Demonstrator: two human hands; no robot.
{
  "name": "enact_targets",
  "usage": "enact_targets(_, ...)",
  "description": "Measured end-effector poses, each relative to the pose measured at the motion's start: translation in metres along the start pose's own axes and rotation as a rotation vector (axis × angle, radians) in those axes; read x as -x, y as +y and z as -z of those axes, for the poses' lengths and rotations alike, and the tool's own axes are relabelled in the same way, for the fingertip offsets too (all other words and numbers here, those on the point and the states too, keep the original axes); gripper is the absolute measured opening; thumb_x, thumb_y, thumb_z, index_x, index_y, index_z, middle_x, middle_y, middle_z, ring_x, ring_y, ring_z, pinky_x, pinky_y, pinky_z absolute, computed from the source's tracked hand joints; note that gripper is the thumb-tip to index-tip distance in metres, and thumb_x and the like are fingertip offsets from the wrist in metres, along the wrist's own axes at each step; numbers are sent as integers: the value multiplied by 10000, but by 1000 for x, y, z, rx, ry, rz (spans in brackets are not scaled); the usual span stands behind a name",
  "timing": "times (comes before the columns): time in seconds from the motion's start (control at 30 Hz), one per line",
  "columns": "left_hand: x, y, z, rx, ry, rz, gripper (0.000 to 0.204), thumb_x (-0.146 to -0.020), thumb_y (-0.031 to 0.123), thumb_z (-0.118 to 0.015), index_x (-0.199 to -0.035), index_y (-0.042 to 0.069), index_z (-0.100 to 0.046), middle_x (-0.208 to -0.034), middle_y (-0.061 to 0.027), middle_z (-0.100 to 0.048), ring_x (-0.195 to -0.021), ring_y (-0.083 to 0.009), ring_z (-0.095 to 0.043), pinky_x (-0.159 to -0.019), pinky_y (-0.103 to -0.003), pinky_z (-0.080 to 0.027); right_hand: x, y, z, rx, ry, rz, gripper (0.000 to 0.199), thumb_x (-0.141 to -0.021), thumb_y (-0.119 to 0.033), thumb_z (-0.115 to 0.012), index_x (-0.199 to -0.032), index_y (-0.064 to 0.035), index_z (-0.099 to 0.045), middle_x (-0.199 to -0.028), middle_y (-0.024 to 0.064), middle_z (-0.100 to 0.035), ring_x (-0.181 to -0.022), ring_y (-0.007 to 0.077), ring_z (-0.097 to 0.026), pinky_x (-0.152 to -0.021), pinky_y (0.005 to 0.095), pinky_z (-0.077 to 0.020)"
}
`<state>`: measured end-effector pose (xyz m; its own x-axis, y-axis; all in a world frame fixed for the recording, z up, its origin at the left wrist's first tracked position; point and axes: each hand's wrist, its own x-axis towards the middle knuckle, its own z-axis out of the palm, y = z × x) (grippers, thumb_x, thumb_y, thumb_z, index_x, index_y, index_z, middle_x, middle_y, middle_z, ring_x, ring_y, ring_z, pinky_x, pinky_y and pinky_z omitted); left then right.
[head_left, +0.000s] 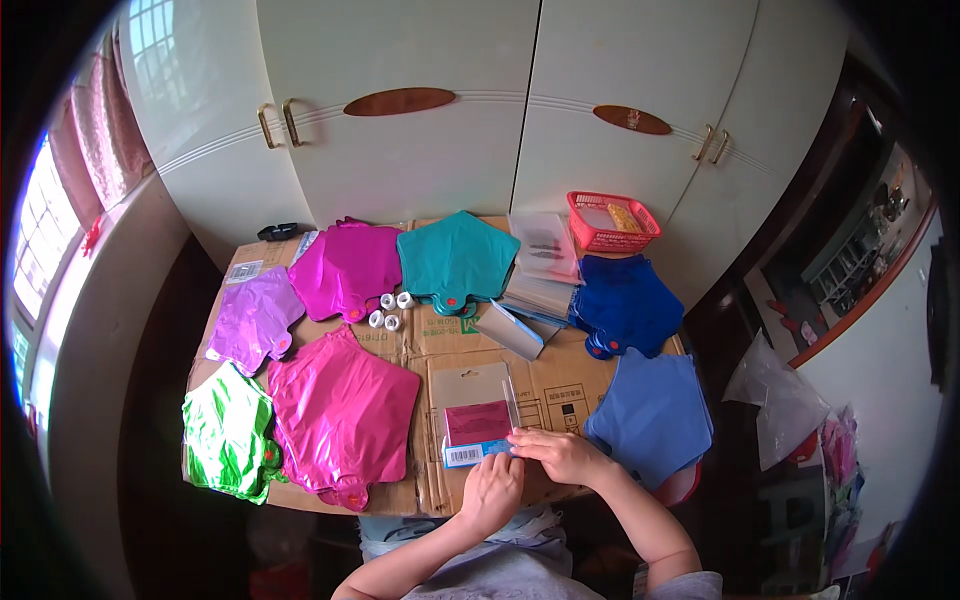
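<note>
In front of me lies a flat retail packet, a pale backing card with a hang hole at its top. A folded dark pink foil piece shows in its middle, above a blue band with a barcode. My left hand is curled at the packet's lower edge, the fingertips closed on it. At the lower right corner my right hand pinches the packet's edge, its fingers pressed together. What looks like a clear plastic edge stands up along the right side. The fingertips of both hands are close together.
Foil balloon stacks ring the cardboard-covered table: green, pink, lilac, magenta, teal, dark blue, light blue. White rolls, backing cards, clear sleeves and a red basket lie among them.
</note>
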<state>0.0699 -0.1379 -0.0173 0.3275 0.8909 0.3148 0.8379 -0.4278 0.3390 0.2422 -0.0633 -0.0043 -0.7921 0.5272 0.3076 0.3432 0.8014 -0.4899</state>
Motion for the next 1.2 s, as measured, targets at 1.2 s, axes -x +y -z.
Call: enact_targets(1.2, 58, -87, 101, 804, 580, 416, 175, -917, 185, -575, -959, 77, -445, -748, -53, -537, -624, -171, -541, -577, -302, -465, 4, -15, -15, 67, 139, 11, 265, -797, -152, -709, -1009, -8, -641, -1191, 107, -609, -1167, 256, -555, -998, 368, -452)
